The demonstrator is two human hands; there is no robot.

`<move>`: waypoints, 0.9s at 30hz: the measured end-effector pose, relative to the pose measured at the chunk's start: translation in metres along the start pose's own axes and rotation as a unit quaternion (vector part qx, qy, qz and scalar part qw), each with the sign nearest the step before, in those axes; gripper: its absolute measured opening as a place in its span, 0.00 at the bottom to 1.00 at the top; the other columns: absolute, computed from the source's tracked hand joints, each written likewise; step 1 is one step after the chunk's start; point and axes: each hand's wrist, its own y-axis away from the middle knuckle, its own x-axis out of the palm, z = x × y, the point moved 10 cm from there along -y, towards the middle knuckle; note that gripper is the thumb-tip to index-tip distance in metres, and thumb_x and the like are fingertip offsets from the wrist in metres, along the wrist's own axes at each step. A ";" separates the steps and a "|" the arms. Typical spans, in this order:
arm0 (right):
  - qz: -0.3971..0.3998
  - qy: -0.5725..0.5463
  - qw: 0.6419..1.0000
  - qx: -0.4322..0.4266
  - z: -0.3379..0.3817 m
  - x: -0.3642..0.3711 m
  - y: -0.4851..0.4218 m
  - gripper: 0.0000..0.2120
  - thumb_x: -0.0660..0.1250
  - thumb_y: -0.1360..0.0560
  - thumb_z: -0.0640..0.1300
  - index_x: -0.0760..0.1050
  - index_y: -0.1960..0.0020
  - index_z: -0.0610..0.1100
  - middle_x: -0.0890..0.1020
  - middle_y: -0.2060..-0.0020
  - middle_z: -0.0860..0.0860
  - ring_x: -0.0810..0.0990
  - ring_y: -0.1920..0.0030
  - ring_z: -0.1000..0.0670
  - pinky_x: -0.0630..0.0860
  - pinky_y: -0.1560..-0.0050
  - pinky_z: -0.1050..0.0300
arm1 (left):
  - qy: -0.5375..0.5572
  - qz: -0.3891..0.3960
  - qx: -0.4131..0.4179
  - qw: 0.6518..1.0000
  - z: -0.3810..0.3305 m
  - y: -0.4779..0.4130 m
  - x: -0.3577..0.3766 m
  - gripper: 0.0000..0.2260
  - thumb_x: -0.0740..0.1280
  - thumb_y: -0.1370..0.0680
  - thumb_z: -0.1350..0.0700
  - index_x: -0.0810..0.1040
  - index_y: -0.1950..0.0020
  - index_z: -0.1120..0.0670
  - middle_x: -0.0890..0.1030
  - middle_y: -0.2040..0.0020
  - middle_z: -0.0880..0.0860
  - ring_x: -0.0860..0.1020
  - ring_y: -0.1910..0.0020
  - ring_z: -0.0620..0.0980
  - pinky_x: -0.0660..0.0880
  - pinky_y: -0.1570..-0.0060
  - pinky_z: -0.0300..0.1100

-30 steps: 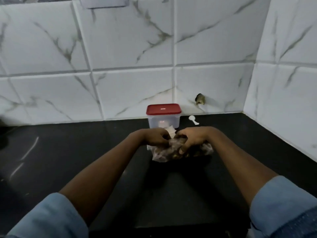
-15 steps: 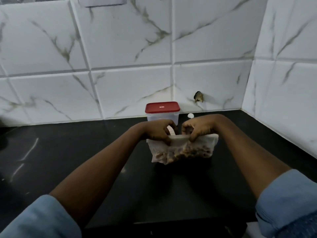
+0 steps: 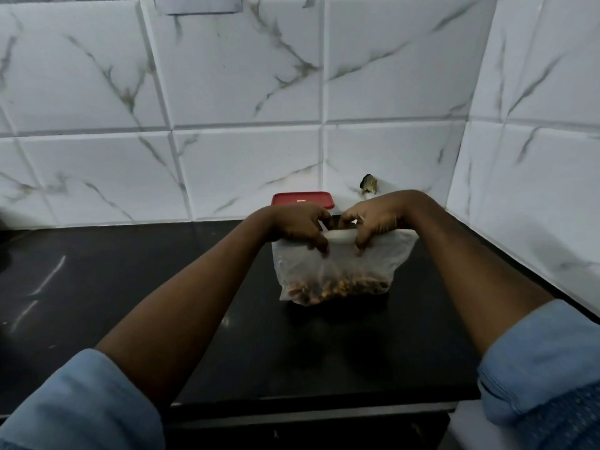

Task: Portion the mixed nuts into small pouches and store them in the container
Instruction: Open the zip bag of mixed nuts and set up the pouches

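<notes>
The red lid (image 3: pixel 303 200) of the storage container carries a small pale mark near its middle, too small to read. Both forearms reach forward from rolled blue sleeves (image 3: pixel 81 404), and the hands meet at the top edge of a clear plastic bag (image 3: pixel 344 264) near the centre of the black countertop (image 3: pixel 130 287). The left hand (image 3: pixel 293 227) grips the bag's top at about 11 o'clock, fingers curled down over the front of the plastic; the right hand (image 3: pixel 378 219) grips it at about 1 o'clock in the same way, knuckles up. Between them a white strip (image 3: pixel 339 237) along the bag's mouth shows, stretched from hand to hand. The bag hangs upright and creased, its upper part slack and see-through, the mixed nuts (image 3: pixel 337 287) heaped brown and tan along its bottom. Whether its base touches the counter I cannot tell. The container stands at 12 o'clock from the bag, against the marble-veined wall tiles (image 3: pixel 246 164), mostly hidden behind the hands
</notes>
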 end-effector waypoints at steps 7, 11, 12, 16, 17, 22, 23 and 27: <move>-0.052 0.014 0.998 -0.011 0.006 -0.022 0.021 0.07 0.76 0.25 0.41 0.81 0.51 0.51 0.83 0.53 0.51 0.82 0.50 0.48 0.79 0.49 0.52 | 0.015 -0.020 0.004 1.000 -0.022 0.013 -0.020 0.08 0.75 0.24 0.60 0.85 0.45 0.58 0.85 0.49 0.57 0.86 0.50 0.57 0.84 0.47 0.51; -0.073 0.021 0.997 0.000 0.008 -0.032 0.033 0.12 0.78 0.27 0.43 0.80 0.45 0.49 0.83 0.50 0.50 0.83 0.47 0.46 0.82 0.45 0.46 | 0.002 -0.018 0.005 1.000 -0.034 0.015 -0.027 0.05 0.74 0.22 0.61 0.84 0.47 0.56 0.86 0.56 0.56 0.84 0.62 0.47 0.83 0.57 0.42; -0.078 0.006 0.997 -0.002 0.010 -0.034 0.036 0.14 0.78 0.27 0.42 0.80 0.43 0.49 0.84 0.49 0.50 0.84 0.46 0.45 0.83 0.44 0.45 | -0.006 -0.024 0.004 1.000 -0.036 0.016 -0.030 0.06 0.74 0.22 0.61 0.84 0.46 0.55 0.86 0.55 0.56 0.83 0.62 0.46 0.82 0.57 0.43; -0.126 -0.002 0.992 -0.031 0.019 -0.049 0.052 0.14 0.75 0.25 0.39 0.80 0.42 0.49 0.84 0.53 0.51 0.84 0.52 0.49 0.80 0.51 0.53 | -0.013 -0.049 0.006 0.999 -0.044 0.020 -0.038 0.09 0.75 0.22 0.58 0.85 0.43 0.57 0.86 0.49 0.59 0.83 0.57 0.50 0.82 0.53 0.46; -0.142 -0.003 0.989 -0.038 0.021 -0.053 0.056 0.12 0.75 0.26 0.39 0.81 0.44 0.48 0.84 0.54 0.52 0.83 0.53 0.50 0.78 0.52 0.54 | -0.004 -0.059 0.010 0.998 -0.047 0.022 -0.041 0.09 0.75 0.22 0.58 0.85 0.43 0.57 0.86 0.49 0.59 0.83 0.57 0.50 0.82 0.55 0.44; -0.197 -0.017 0.979 -0.043 0.022 -0.068 0.067 0.08 0.76 0.26 0.39 0.83 0.51 0.50 0.81 0.61 0.53 0.77 0.61 0.52 0.73 0.56 0.53 | 0.026 -0.080 0.010 0.996 -0.060 0.027 -0.052 0.08 0.73 0.20 0.58 0.84 0.42 0.58 0.87 0.51 0.56 0.84 0.58 0.50 0.82 0.58 0.43; -0.210 -0.017 0.976 -0.044 0.022 -0.071 0.068 0.08 0.77 0.27 0.40 0.83 0.52 0.51 0.79 0.62 0.53 0.76 0.62 0.51 0.72 0.58 0.53 | 0.028 -0.079 0.009 0.996 -0.064 0.029 -0.053 0.08 0.71 0.20 0.58 0.85 0.42 0.58 0.87 0.52 0.54 0.83 0.59 0.49 0.81 0.60 0.42; -0.291 0.011 0.956 -0.035 0.026 -0.081 0.082 0.04 0.76 0.26 0.45 0.85 0.53 0.54 0.83 0.63 0.54 0.79 0.63 0.52 0.71 0.63 0.58 | 0.082 -0.100 -0.021 0.991 -0.068 0.032 -0.057 0.14 0.65 0.16 0.53 0.85 0.47 0.63 0.87 0.60 0.52 0.80 0.67 0.48 0.77 0.66 0.40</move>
